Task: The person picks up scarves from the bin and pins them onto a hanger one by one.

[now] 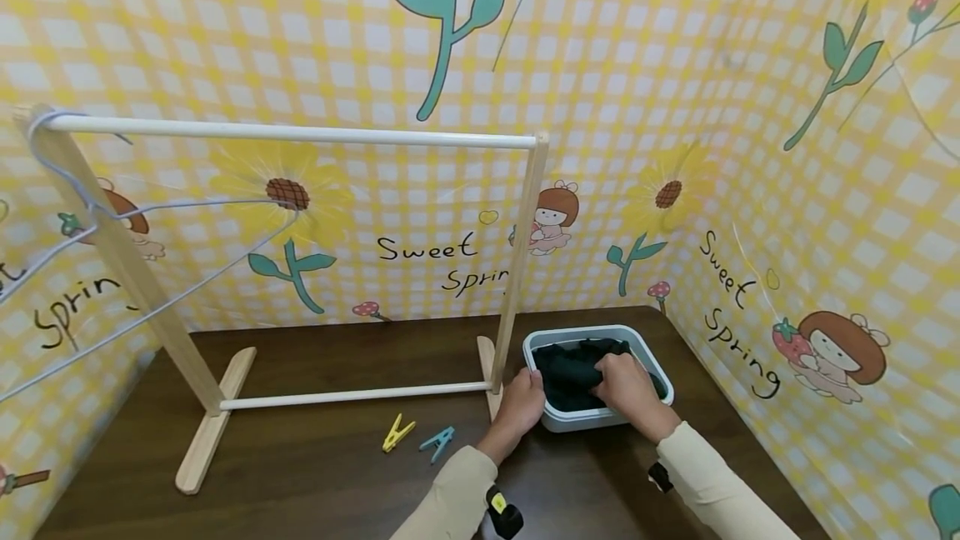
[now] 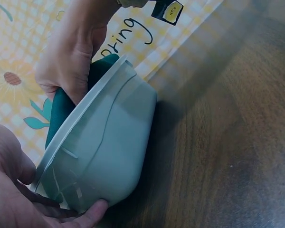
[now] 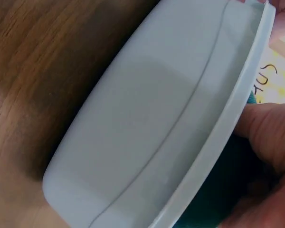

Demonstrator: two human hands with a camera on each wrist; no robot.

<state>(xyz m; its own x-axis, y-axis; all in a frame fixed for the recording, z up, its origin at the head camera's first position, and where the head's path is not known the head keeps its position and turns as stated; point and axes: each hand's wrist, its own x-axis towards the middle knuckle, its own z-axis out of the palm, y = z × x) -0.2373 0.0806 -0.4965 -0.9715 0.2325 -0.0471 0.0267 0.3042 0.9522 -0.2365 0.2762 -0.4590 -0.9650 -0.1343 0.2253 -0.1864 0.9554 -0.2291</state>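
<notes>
A pale grey-blue plastic basin stands on the right part of the table, with crumpled dark green cloth inside. My left hand holds the basin's left end; in the left wrist view its thumb is at the rim and the fingers lie under the side. Over the basin, my right hand pinches a fold of the green cloth, its fingertips partly hidden in the fabric. The right wrist view shows the thumb against the cloth just past the basin wall.
A wooden rack with white rods stands left of the basin, one foot close to my left hand. A bluish wire hanger hangs at its upper left corner. Yellow and blue clothespins lie in front. Patterned cloth walls surround the table.
</notes>
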